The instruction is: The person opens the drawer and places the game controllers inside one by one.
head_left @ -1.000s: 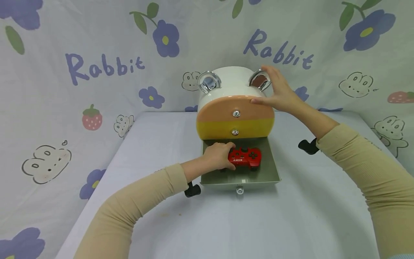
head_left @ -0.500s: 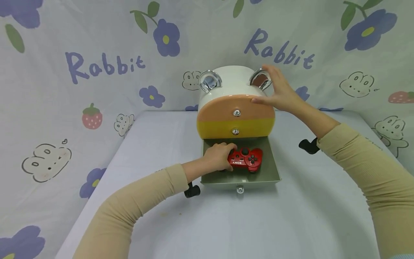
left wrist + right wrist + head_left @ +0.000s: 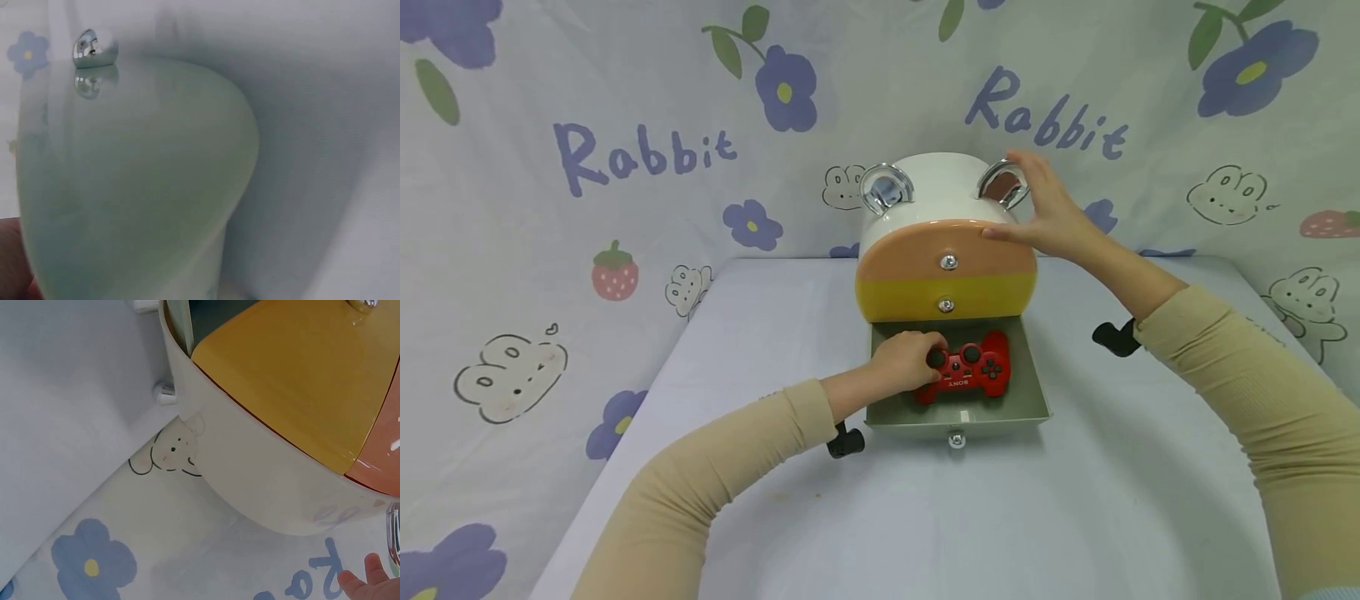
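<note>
A red game controller (image 3: 976,372) with black sticks and Sony lettering is inside the pulled-out bottom drawer (image 3: 964,423) of a small rounded cabinet (image 3: 945,242). My left hand (image 3: 906,363) pinches the controller's left part between thumb and fingers, hiding some of it. In the left wrist view, the drawer's pale green front (image 3: 137,162) covers most of that hand. My right hand (image 3: 1051,210) rests spread against the cabinet's upper right side. Its thumb lies on the orange front, and its fingers reach the right chrome-rimmed ear (image 3: 1003,185).
Above the bottom drawer are a yellow drawer (image 3: 895,302) and an orange drawer (image 3: 895,258), both closed, with silver knobs. Another chrome-rimmed ear (image 3: 886,190) stands on the left. A white-covered table (image 3: 790,317) bears the cabinet, with a patterned curtain (image 3: 655,75) behind.
The controller has tipped and turned in the drawer, so its face and left grip show more. My left hand has shifted only slightly; the right hand has not moved.
</note>
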{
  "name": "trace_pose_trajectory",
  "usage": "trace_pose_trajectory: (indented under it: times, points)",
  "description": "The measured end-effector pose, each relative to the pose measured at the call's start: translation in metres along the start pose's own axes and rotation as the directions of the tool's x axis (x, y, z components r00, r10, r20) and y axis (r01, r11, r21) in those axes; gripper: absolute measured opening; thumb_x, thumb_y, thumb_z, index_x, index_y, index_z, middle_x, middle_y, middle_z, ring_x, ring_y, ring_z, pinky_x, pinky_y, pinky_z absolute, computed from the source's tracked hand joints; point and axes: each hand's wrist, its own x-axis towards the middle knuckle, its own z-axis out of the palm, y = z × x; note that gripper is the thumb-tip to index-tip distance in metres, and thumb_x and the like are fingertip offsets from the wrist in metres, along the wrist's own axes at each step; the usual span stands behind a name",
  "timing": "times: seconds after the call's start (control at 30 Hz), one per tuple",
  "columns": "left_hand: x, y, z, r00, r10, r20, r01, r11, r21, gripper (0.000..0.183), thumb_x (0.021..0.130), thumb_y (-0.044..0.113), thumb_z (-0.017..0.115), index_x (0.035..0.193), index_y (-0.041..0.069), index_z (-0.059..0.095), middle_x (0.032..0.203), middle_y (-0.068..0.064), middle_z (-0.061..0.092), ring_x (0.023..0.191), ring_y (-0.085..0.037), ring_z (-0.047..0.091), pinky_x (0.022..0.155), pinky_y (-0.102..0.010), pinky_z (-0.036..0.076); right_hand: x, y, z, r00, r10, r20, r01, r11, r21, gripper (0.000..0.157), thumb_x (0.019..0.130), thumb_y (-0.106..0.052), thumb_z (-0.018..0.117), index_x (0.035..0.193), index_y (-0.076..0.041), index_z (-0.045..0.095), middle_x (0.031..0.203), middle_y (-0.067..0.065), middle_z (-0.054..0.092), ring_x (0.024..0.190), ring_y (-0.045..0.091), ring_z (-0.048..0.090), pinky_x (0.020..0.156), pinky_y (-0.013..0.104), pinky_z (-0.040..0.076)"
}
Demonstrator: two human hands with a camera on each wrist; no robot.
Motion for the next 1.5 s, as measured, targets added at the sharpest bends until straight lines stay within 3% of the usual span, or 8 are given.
trace_pose_trajectory:
  times: [0.37, 0.53, 0.7, 0.8, 0.97, 1.03, 1.23, 1.5]
  points:
    - [-0.012, 0.002, -0.001, 0.998, 0.027, -0.055, -0.029, 0.999, -0.036, 0.044, 0.081, 0.022, 0.069, 0.122, 0.013, 0.057, 0.111, -0.006, 0.062, 0.099, -0.020, 0.057, 0.084, -0.034, 0.048, 0.000, 0.000, 0.001, 1.000, 0.000, 0.003, 0.000, 1.000, -0.004, 0.098, 0.074, -0.038, 0.073, 0.146, -0.013, 0.013, 0.151, 0.010, 0.014, 0.139, 0.027, 0.012, 0.107, 0.056, 0.013]
    - [-0.026, 0.008, -0.002, 0.992, 0.081, -0.095, -0.087, 0.994, -0.061, 0.046, 0.081, 0.020, 0.068, 0.124, 0.012, 0.054, 0.115, -0.008, 0.061, 0.102, -0.025, 0.057, 0.081, -0.036, 0.049, 0.001, -0.001, 0.002, 1.000, 0.003, 0.004, -0.003, 1.000, -0.006, 0.098, 0.074, -0.039, 0.073, 0.146, -0.013, 0.013, 0.151, 0.010, 0.014, 0.139, 0.028, 0.012, 0.107, 0.057, 0.014]
    - [-0.040, 0.015, 0.000, 0.980, 0.147, -0.135, -0.157, 0.985, -0.068, 0.046, 0.080, 0.020, 0.069, 0.123, 0.012, 0.055, 0.116, -0.007, 0.061, 0.102, -0.022, 0.056, 0.081, -0.034, 0.049, 0.001, -0.002, 0.001, 1.000, 0.004, 0.005, -0.004, 1.000, -0.005, 0.097, 0.074, -0.038, 0.073, 0.146, -0.013, 0.013, 0.151, 0.010, 0.013, 0.139, 0.027, 0.012, 0.107, 0.056, 0.014]
    - [-0.053, 0.019, 0.006, 0.964, 0.211, -0.162, -0.220, 0.975, -0.041, 0.047, 0.080, 0.020, 0.069, 0.124, 0.013, 0.053, 0.118, -0.005, 0.059, 0.103, -0.019, 0.055, 0.079, -0.031, 0.050, 0.000, -0.003, 0.000, 1.000, 0.010, 0.006, -0.010, 1.000, -0.002, 0.097, 0.074, -0.038, 0.073, 0.146, -0.013, 0.013, 0.151, 0.010, 0.013, 0.139, 0.027, 0.012, 0.107, 0.056, 0.014]
    - [-0.077, 0.025, 0.024, 0.912, 0.355, -0.206, -0.369, 0.929, -0.030, 0.046, 0.081, 0.018, 0.069, 0.124, 0.013, 0.053, 0.107, -0.002, 0.061, 0.095, -0.014, 0.057, 0.068, -0.020, 0.050, 0.000, -0.003, 0.000, 1.000, 0.018, 0.007, -0.018, 1.000, 0.000, 0.097, 0.074, -0.038, 0.073, 0.146, -0.014, 0.012, 0.151, 0.009, 0.012, 0.139, 0.027, 0.011, 0.107, 0.057, 0.013]
    - [-0.084, 0.025, 0.032, 0.902, 0.379, -0.206, -0.394, 0.918, -0.038, 0.043, 0.081, 0.017, 0.068, 0.122, 0.013, 0.054, 0.103, -0.001, 0.063, 0.092, -0.012, 0.058, 0.069, -0.017, 0.048, 0.001, -0.003, 0.000, 1.000, 0.018, 0.007, -0.018, 1.000, 0.001, 0.097, 0.074, -0.038, 0.073, 0.146, -0.014, 0.013, 0.151, 0.009, 0.012, 0.139, 0.027, 0.011, 0.107, 0.056, 0.013]
    - [-0.095, 0.020, 0.048, 0.918, 0.360, -0.167, -0.372, 0.927, -0.045, 0.041, 0.082, 0.015, 0.068, 0.121, 0.011, 0.055, 0.108, 0.000, 0.064, 0.094, -0.009, 0.059, 0.081, -0.020, 0.047, 0.000, -0.002, 0.000, 1.000, 0.012, 0.007, -0.012, 1.000, 0.003, 0.097, 0.074, -0.038, 0.073, 0.146, -0.012, 0.013, 0.151, 0.010, 0.013, 0.139, 0.027, 0.012, 0.107, 0.056, 0.014]
    - [-0.100, 0.015, 0.071, 0.940, 0.313, -0.140, -0.321, 0.946, -0.040, 0.043, 0.083, 0.019, 0.066, 0.123, 0.015, 0.051, 0.093, 0.000, 0.068, 0.079, -0.007, 0.064, 0.056, -0.018, 0.046, 0.000, 0.000, 0.000, 1.000, 0.008, 0.007, -0.008, 1.000, 0.002, 0.098, 0.074, -0.038, 0.073, 0.146, -0.014, 0.013, 0.151, 0.010, 0.012, 0.139, 0.027, 0.011, 0.107, 0.057, 0.014]
